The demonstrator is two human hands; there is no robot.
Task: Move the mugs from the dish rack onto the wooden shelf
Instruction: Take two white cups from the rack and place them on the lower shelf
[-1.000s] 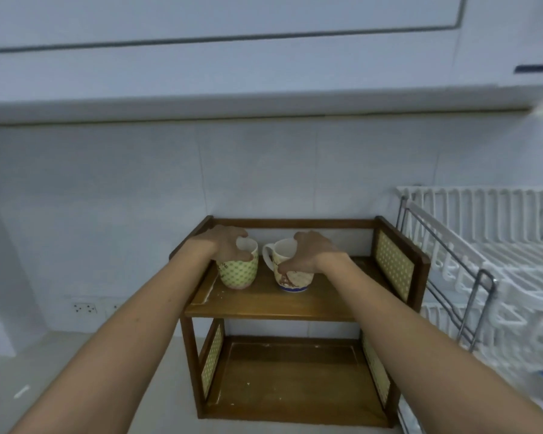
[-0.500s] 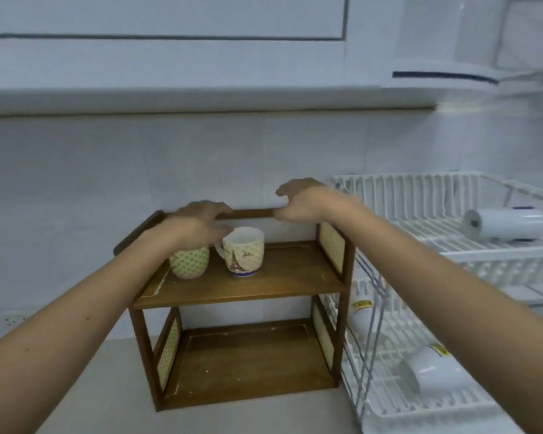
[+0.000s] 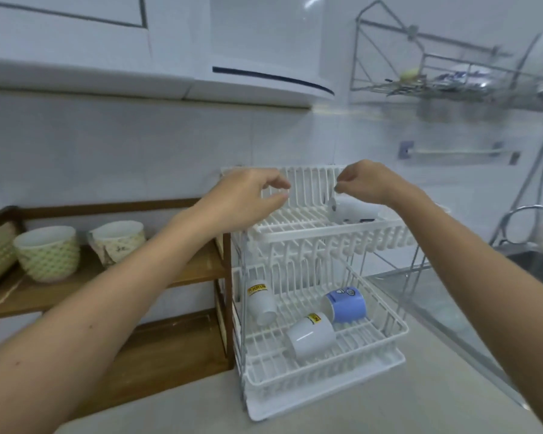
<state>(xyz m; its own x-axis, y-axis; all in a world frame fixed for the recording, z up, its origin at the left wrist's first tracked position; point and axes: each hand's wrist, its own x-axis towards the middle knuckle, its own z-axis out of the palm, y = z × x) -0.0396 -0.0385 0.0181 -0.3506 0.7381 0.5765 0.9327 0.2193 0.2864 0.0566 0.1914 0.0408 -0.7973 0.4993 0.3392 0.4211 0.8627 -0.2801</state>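
A white two-tier dish rack (image 3: 326, 375) stands right of the wooden shelf (image 3: 198, 270). On its upper tier a white mug (image 3: 353, 209) lies on its side, just below my right hand (image 3: 365, 183), whose fingers are curled and apart, holding nothing. My left hand (image 3: 250, 194) hovers open over the upper tier's left part. The lower tier holds two white mugs, one leaning (image 3: 261, 300) and one on its side (image 3: 309, 335), and a blue mug (image 3: 345, 305). On the shelf's top board stand a green-patterned mug (image 3: 47, 253) and a cream printed mug (image 3: 118, 241).
A sink and tap (image 3: 528, 214) sit at the far right behind a clear splash panel (image 3: 420, 296). A wall-mounted metal rack (image 3: 452, 79) hangs above right. Cabinets and a white hood (image 3: 264, 51) overhang the counter. The shelf's lower board (image 3: 170, 346) holds nothing.
Both hands left the two mugs on the shelf and moved right to the rack's upper tier. The view swung right, bringing the whole rack into sight.
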